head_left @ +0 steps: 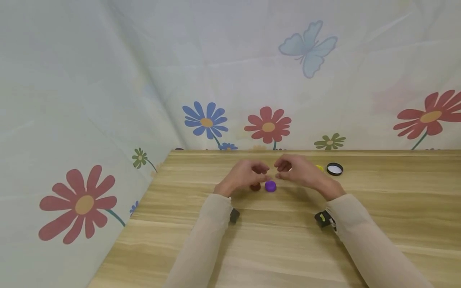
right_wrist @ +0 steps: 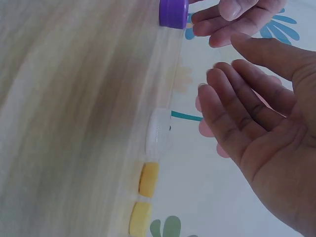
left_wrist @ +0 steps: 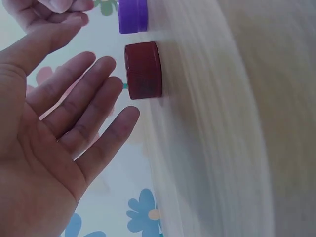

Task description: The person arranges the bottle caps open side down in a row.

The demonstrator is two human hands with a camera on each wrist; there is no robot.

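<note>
My left hand [head_left: 245,174] hovers over the wooden table with its fingers loosely bent and nothing in them. Facing it, my right hand [head_left: 297,172] is likewise relaxed and holds nothing; the fingertips of both hands come close together. Just in front of them on the table sits a purple bottle cap [head_left: 271,186]. A dark red cap [left_wrist: 143,70] stands beside it, partly covered by the left hand in the head view and near that hand's fingertips in the left wrist view. The right wrist view has the purple cap [right_wrist: 173,13] at its top edge.
On the right hand's side stand a translucent white cap [right_wrist: 159,132], an orange-yellow cap [right_wrist: 149,179] and a yellow cap [right_wrist: 140,218]. Farther right lies a black-rimmed lid [head_left: 335,164] with a white inside. A flowered cloth [head_left: 230,72] hangs behind the wooden table [head_left: 273,248].
</note>
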